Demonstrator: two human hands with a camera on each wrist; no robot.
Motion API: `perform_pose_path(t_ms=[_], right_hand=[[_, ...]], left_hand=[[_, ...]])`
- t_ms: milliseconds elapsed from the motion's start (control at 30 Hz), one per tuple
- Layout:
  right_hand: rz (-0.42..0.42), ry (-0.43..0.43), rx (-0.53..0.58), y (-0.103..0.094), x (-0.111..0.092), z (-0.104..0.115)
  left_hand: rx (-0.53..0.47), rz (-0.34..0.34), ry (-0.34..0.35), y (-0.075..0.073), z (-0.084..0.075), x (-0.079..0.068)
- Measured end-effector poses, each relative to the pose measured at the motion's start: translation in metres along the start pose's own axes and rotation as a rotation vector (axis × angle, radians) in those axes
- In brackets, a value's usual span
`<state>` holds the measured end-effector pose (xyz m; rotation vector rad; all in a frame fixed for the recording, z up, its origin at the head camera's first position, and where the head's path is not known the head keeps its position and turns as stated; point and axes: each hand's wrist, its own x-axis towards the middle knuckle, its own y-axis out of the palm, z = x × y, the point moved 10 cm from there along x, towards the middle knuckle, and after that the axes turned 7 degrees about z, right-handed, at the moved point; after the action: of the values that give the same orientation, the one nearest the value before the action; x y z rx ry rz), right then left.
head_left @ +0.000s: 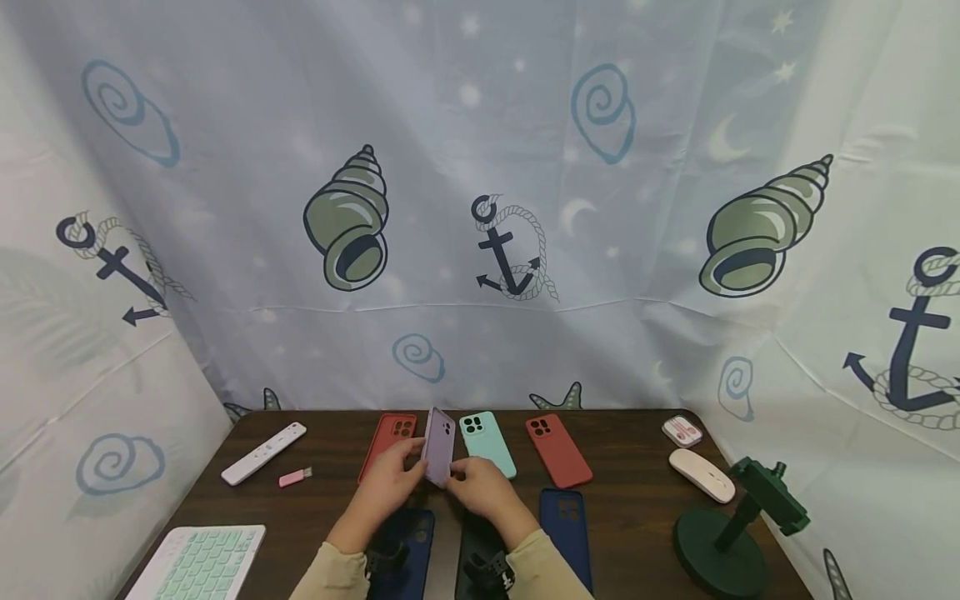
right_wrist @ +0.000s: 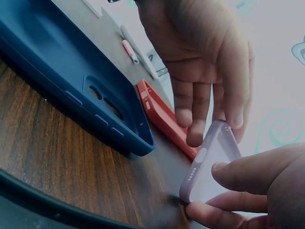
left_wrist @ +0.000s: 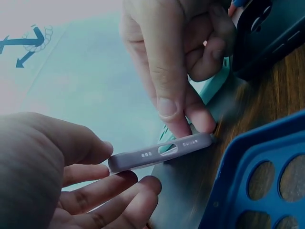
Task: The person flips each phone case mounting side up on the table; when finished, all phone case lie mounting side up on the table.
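A lilac phone case (head_left: 439,447) is held tilted up above the table by both hands. My left hand (head_left: 392,482) pinches its left edge between thumb and fingers. On its lower right corner, the thumb and fingers of my right hand (head_left: 486,492) grip it; the right wrist view shows that thumb inside the case (right_wrist: 214,164). The left wrist view faces the case's bottom edge (left_wrist: 162,152) with its port cutout. Behind the hands lie a red phone case (head_left: 388,437) and a mint one (head_left: 489,442). Below the wrists are a blue case (head_left: 408,542) and a black one (head_left: 480,554), partly covered.
Farther right lie another red case (head_left: 558,450) and a blue case (head_left: 566,533). A white remote (head_left: 264,454), pink USB stick (head_left: 295,477) and keyboard (head_left: 206,562) are left. A mouse (head_left: 702,475), small white-and-red box (head_left: 682,431) and green stand (head_left: 722,550) are right.
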<state>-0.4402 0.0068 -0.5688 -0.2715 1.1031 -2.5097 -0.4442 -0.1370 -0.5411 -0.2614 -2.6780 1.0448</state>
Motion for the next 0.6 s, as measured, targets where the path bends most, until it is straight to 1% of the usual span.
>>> perform_pose_path(t_ms=[167, 300, 433, 600], right_hand=[[-0.009, 0.004, -0.011, 0.0, 0.0, -0.001], [-0.012, 0.002, -0.03, -0.001, 0.0, 0.0], [-0.015, -0.013, -0.029, -0.001, 0.0, 0.001], [-0.012, -0.011, -0.022, -0.001, -0.001, 0.002]], left_hand=[[0.041, -0.003, 0.01, -0.001, 0.0, 0.001], [0.13, 0.0, 0.006, 0.001, 0.003, 0.002], [0.222, 0.013, 0.004, 0.005, 0.008, 0.003], [0.324, 0.031, 0.005, 0.01, 0.014, 0.004]])
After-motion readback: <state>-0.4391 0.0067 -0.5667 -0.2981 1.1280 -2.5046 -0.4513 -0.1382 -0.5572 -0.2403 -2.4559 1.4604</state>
